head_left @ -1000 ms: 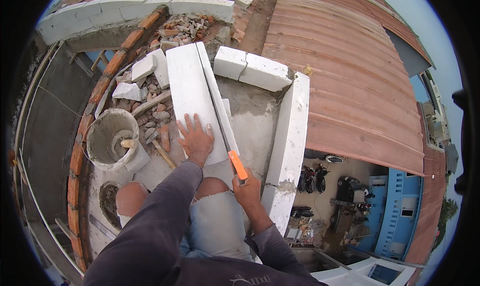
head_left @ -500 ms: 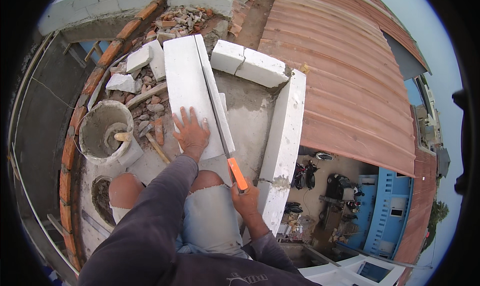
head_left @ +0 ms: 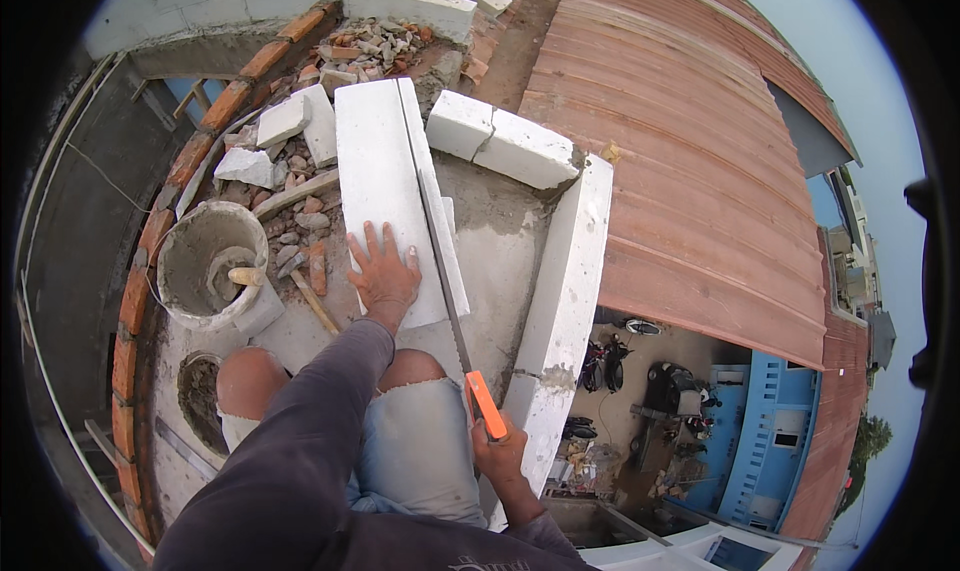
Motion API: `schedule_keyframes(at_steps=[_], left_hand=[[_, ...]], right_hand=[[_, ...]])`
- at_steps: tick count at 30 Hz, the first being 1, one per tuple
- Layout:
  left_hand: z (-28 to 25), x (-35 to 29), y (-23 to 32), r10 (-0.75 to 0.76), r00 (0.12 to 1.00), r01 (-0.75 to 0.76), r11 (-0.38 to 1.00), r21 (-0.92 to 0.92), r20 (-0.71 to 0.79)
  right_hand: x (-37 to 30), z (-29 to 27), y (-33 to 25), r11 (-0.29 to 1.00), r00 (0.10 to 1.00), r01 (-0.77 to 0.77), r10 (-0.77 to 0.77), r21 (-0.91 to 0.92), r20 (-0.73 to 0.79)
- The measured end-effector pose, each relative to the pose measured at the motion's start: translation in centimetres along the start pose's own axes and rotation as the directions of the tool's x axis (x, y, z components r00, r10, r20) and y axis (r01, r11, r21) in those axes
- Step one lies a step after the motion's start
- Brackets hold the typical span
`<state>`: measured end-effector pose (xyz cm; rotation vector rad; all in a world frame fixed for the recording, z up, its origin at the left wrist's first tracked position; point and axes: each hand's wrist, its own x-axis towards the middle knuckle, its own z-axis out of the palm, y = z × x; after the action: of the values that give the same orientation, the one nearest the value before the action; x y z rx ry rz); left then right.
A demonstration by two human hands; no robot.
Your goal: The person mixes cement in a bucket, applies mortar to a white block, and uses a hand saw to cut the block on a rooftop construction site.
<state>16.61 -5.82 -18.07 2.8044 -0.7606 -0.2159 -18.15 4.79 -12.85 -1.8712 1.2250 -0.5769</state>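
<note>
A long white aerated concrete block (head_left: 378,176) lies lengthwise in front of me. My left hand (head_left: 384,276) rests flat on its near part, fingers spread. My right hand (head_left: 499,451) is closed around the orange handle (head_left: 486,406) of a hand saw. The saw's thin dark blade (head_left: 437,233) runs along the block's length, sunk in a cut near its right side. A narrow strip of the block (head_left: 446,246) shows to the right of the blade. The handle is past the block's near end, above my right knee's outer side.
On the left stand a mortar-smeared bucket (head_left: 175,271) with a wooden-handled tool and a hammer (head_left: 315,299) among rubble. Low white block walls (head_left: 565,271) border the right side, with a drop to a yard beyond. An orange brick edge (head_left: 135,296) curves along the left.
My right hand has drawn the saw back toward me and slightly right, so the handle is farther from the block's near end. My left hand stays pressed on the block.
</note>
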Motion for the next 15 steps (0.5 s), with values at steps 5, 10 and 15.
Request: schedule_keyframes(at_steps=[5,10,15], left_hand=[[0.4,0.2,-0.4,0.014,1.0,-0.014,1.0,0.016,0.012],[-0.5,-0.3,-0.2,0.012,1.0,-0.012,1.0,0.02,0.018],[-0.3,-0.1,-0.1,-0.008,1.0,0.008,1.0,0.01,-0.015]], right_hand=[[-4.1,-4.7,-4.1,0.998,1.0,0.029,-0.029,-0.061,-0.004],[15.8,6.9,-2.9,0.962,0.961,0.273,-0.272,0.016,-0.048],[3.5,1.6,-1.6,1.0,1.0,0.021,-0.021,0.003,0.001]])
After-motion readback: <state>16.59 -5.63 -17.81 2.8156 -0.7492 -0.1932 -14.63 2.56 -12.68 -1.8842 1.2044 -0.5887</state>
